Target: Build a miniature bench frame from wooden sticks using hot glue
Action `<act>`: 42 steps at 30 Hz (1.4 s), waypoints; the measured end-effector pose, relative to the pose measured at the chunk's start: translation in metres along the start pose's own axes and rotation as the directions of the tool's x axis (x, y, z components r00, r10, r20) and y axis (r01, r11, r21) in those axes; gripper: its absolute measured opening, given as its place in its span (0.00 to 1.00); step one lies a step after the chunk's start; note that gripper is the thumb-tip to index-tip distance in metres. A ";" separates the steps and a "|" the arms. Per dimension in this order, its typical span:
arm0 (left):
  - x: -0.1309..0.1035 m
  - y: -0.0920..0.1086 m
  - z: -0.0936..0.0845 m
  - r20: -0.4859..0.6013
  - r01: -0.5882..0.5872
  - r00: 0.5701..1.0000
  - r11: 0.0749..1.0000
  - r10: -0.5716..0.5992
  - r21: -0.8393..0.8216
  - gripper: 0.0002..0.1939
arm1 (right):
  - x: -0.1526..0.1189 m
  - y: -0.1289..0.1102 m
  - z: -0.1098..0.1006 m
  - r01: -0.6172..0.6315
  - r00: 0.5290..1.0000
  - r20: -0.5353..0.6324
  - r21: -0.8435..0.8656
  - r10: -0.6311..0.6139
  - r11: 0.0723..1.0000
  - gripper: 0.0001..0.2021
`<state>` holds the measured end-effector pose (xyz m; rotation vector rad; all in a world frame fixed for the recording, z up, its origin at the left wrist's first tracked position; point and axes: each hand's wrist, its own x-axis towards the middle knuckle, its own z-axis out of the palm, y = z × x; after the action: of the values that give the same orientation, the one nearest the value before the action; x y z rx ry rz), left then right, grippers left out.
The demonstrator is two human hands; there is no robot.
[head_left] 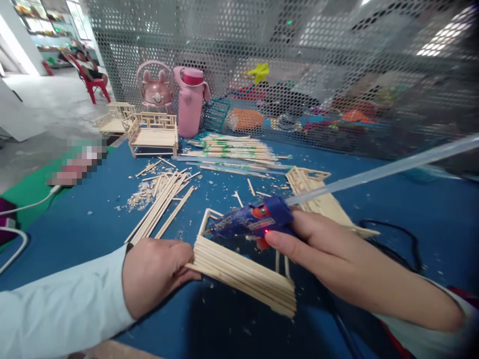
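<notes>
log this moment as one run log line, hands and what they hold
left hand: steadies stick panel by its end | right hand: grips blue glue gun, nozzle over panel frame | surface: blue table, loose sticks

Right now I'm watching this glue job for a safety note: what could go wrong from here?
1. The glue gun has its red light on and its nozzle sits near the left hand steadying the stick panel; hot glue could burn those fingers.
2. The long glue stick juts far behind the right hand and might snag.
3. The black cord lies beside the right forearm and could catch.
</notes>
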<state>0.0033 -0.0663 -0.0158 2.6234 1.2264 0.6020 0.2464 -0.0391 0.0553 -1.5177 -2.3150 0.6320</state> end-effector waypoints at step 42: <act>-0.007 0.016 -0.011 -0.234 -0.093 0.969 0.995 0.084 -0.031 0.13 | -0.009 0.096 -0.024 -0.376 0.923 -0.341 -0.703 0.178 0.604 0.23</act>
<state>0.0055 -0.0819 -0.0024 2.6425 1.1456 0.9648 0.3367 -0.0093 0.0260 -2.1823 -2.2572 -0.5743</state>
